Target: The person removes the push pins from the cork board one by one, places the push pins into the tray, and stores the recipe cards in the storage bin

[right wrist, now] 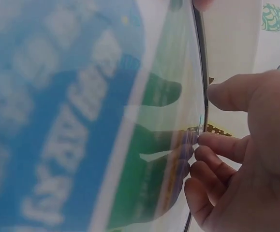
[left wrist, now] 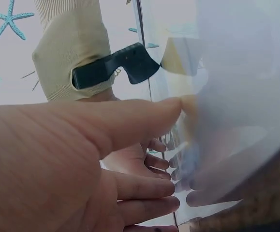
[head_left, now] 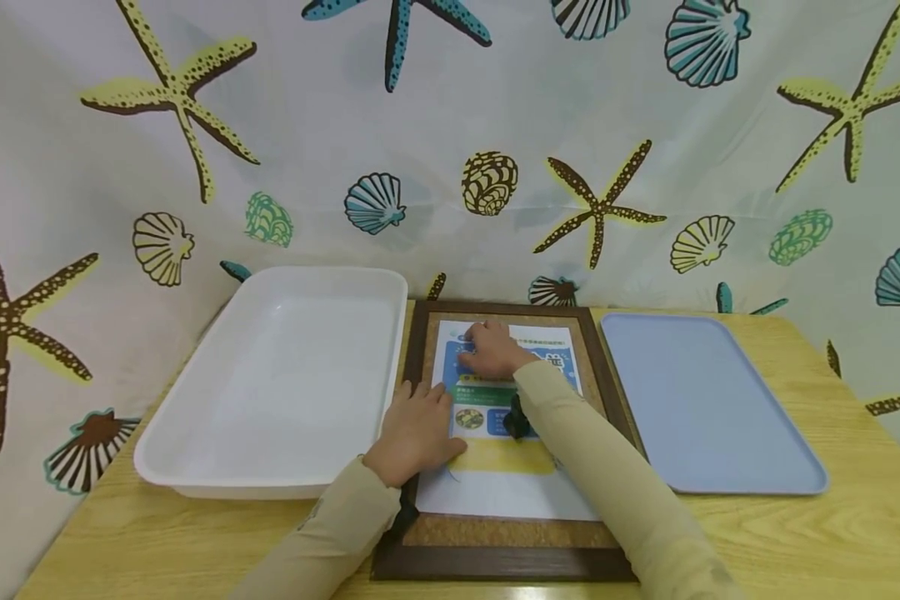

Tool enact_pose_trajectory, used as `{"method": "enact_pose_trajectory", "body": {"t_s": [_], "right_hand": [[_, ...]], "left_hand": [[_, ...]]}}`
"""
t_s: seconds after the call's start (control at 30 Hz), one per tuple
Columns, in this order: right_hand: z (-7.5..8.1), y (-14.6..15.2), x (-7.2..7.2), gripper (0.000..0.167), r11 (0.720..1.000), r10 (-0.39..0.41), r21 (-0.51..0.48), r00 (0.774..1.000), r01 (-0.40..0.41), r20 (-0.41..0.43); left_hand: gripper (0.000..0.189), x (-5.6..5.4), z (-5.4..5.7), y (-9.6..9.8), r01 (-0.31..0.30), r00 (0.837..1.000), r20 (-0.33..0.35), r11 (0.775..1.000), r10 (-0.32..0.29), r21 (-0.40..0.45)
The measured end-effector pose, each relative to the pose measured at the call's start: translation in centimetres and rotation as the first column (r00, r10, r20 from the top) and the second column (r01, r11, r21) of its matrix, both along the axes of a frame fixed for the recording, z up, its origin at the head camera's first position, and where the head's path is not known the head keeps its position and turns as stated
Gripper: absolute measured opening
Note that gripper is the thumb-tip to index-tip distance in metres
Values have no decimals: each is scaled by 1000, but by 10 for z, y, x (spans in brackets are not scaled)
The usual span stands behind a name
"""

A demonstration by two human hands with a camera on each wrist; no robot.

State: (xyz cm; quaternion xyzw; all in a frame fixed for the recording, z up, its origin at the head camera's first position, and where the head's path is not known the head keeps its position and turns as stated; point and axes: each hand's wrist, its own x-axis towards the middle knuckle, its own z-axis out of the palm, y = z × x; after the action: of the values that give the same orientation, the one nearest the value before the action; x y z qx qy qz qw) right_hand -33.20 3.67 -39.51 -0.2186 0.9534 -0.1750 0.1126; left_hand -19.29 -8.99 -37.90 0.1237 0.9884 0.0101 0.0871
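A printed poster (head_left: 506, 493) with blue, green and yellow bands lies on a cork board (head_left: 525, 532) in a dark brown frame (head_left: 506, 563). My left hand (head_left: 417, 427) rests on the poster's left edge and the frame's left side, fingers extended. Higher up, near the poster's top left, my right hand (head_left: 493, 350) touches the sheet with its fingertips; its forearm crosses over the right part. In the right wrist view the fingers (right wrist: 212, 166) bend loosely against a glossy, reflecting surface. Neither hand pinches anything visible. Part of the print is hidden under the right hand and sleeve.
To the left stands a deep white tray (head_left: 300, 375), close beside the frame. A shallow pale-blue tray (head_left: 708, 400) lies to the right. All rest on a wooden table (head_left: 817, 533), with a sea-patterned cloth (head_left: 435, 100) hanging behind.
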Motion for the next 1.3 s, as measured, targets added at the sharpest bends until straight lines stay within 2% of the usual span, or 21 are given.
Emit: {"method": "enact_pose_trajectory", "body": {"t_s": [0.1, 0.23, 0.37, 0.77, 0.97, 1.3], "right_hand": [[0, -3, -3, 45, 1000, 17, 16, 1000, -17, -4], [-1, -6, -7, 43, 998, 38, 52, 999, -36, -25], [-1, -9, -11, 44, 997, 45, 69, 999, -45, -3], [-8, -12, -33, 32, 999, 42, -11, 999, -42, 22], [-9, -16, -36, 29, 1000, 16, 1, 999, -16, 35], [-4, -23, -39, 25, 1000, 11, -8, 1000, -11, 2]], "left_hand": [[74, 0, -1, 0, 1, 1000, 12, 1000, -1, 11], [72, 3, -1, 1, 19, 998, 51, 996, -23, 89], [70, 8, -1, 0, 34, 994, 98, 989, -48, 146], [72, 6, -5, 1, 23, 994, 100, 985, -41, 173], [74, 6, -6, 2, 10, 993, 112, 985, -30, 170], [77, 2, -8, 2, -5, 994, 107, 982, -16, 188]]}}
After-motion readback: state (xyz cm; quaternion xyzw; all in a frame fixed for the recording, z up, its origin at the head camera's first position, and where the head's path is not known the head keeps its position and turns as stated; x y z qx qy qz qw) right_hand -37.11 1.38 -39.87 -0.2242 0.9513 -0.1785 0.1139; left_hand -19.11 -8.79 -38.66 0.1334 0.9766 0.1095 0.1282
